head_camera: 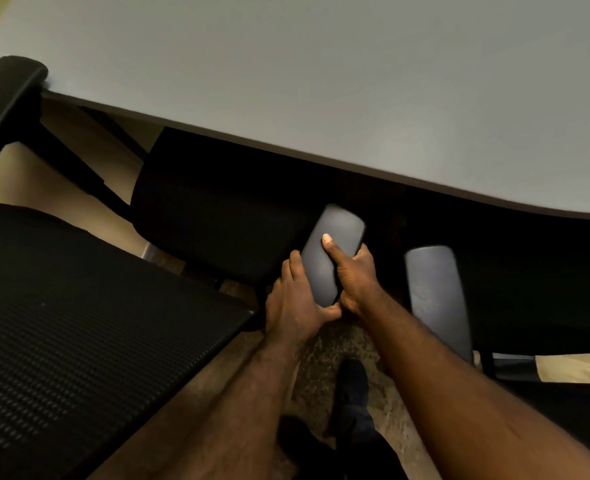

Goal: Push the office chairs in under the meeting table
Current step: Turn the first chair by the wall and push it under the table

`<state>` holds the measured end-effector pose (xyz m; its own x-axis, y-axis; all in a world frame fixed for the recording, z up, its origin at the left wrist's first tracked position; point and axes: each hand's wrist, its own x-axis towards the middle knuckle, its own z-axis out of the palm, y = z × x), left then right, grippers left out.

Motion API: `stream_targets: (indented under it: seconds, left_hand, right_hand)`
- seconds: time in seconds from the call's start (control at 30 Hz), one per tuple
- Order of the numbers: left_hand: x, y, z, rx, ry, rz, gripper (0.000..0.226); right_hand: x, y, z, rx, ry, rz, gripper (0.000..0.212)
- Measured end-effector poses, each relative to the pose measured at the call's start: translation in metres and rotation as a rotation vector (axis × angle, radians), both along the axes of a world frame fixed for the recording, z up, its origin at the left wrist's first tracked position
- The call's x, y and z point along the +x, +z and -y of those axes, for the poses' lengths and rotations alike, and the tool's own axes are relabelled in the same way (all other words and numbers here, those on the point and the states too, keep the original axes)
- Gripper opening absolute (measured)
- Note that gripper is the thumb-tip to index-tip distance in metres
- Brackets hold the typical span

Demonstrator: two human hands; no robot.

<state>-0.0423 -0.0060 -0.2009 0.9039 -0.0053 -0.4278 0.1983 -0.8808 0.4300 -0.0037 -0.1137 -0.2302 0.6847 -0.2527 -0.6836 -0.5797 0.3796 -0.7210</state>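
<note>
A black office chair stands at the grey meeting table, its seat partly under the table's edge and its mesh backrest filling the lower left. Both hands hold its grey right armrest. My left hand grips the armrest's left side and near end. My right hand grips its right side, thumb lying on top. A second chair on the right shows a grey armrest and a dark seat, mostly in shadow beneath the table.
The black armrest of the first chair's other side touches the table edge at the upper left. My dark shoes stand on speckled brown carpet between the two chairs. Beige floor shows at the left and far right.
</note>
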Motion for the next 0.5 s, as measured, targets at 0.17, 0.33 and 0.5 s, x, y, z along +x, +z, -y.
stream_targets:
  seconds: [0.17,0.33,0.5]
  left_hand:
    - [0.002,0.004,0.003,-0.002,-0.007,-0.018,0.123]
    - [-0.001,0.023,-0.001,0.018,-0.006,-0.042,0.129]
    - [-0.008,0.061,-0.004,0.005,0.016,0.020,0.127]
  right_hand:
    - [0.000,0.007,-0.001,-0.074,-0.009,0.002,0.058]
    - [-0.009,0.026,-0.010,-0.320,0.058,0.007,0.073]
    - [-0.011,0.057,-0.009,-0.488,0.106,0.055,0.077]
